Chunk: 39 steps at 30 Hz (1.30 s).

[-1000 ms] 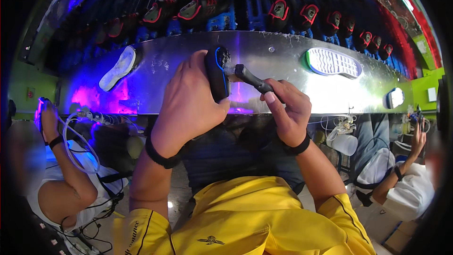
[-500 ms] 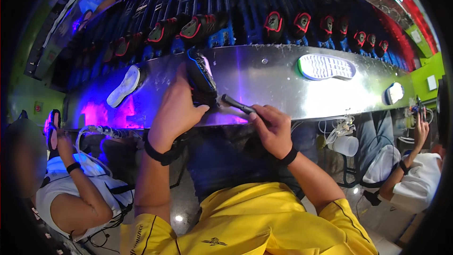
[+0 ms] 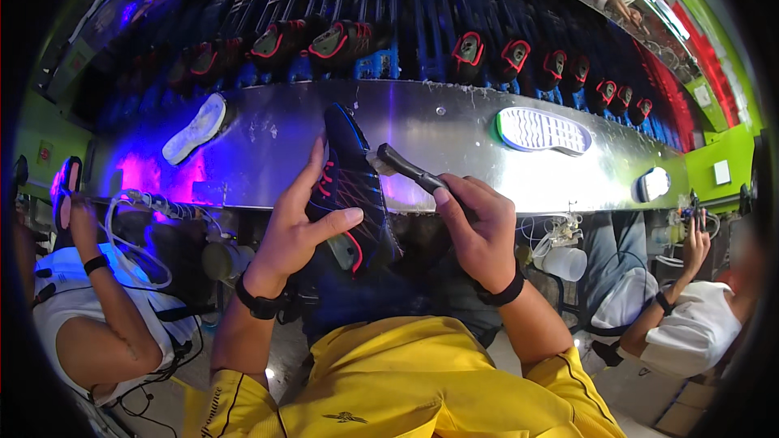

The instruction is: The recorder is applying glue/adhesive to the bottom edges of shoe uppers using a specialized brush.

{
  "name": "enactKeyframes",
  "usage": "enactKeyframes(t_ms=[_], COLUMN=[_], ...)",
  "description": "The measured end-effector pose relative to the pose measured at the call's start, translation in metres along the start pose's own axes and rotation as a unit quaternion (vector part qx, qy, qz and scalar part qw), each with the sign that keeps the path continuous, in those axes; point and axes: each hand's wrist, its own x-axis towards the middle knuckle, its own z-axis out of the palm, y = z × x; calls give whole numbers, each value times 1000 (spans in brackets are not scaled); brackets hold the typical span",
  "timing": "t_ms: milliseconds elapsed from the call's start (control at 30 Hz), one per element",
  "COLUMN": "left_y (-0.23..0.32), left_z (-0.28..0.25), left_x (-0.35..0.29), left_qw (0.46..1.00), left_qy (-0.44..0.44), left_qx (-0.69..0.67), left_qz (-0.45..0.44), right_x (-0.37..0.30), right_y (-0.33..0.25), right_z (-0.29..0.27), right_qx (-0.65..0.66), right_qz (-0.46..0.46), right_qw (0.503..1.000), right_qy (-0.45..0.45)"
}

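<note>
My left hand [image 3: 294, 234] grips a black shoe [image 3: 363, 195] with red laces and a red-edged collar. Its toe points away from me over the metal bench, and its heel is towards my body. The thumb lies across the shoe near the collar; the other fingers are partly hidden on its left side. In my right hand [image 3: 483, 231] is a dark-handled brush [image 3: 412, 170], held between thumb and fingers. Its pale bristle end is at the shoe's right edge near the toe; whether the bristles touch it I cannot tell.
On the metal bench [image 3: 454, 170] lie a pale sole [image 3: 195, 130] at left, a white sole [image 3: 544, 130] at right and another [image 3: 653, 184] farther right. Behind the bench edge, black shoes [image 3: 333, 39] with red trim stand on a rack. A person [image 3: 105, 308] sits at each side.
The shoe has turned in my left hand, from its edge showing to its upper and laces facing up. The brush has moved up along its right side towards the toe.
</note>
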Motion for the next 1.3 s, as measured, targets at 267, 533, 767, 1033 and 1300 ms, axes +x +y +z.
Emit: enactKeyframes(t_ms=[267,533,767,1033,1300], left_y=[5,7,12,14,27], left_z=[6,5,9,4,13], left_x=[-5,-7,-2,8,23], left_qw=[999,997,983,971,956], left_qy=[-53,-70,-33,13,61], left_qx=[-13,22,-170,-214,-236], left_qz=[1,1,-64,-105,-166], right_x=[-6,-9,-20,-18,-5], right_y=[0,1,-2,-9,-24], right_z=[-12,-23,-34,-56,-77], right_qx=[-59,-27,45,56,-31], right_qz=[-52,-14,62,65,11], right_qw=[996,1000,995,988,991], right_qy=[29,-3,-59,-127,-128])
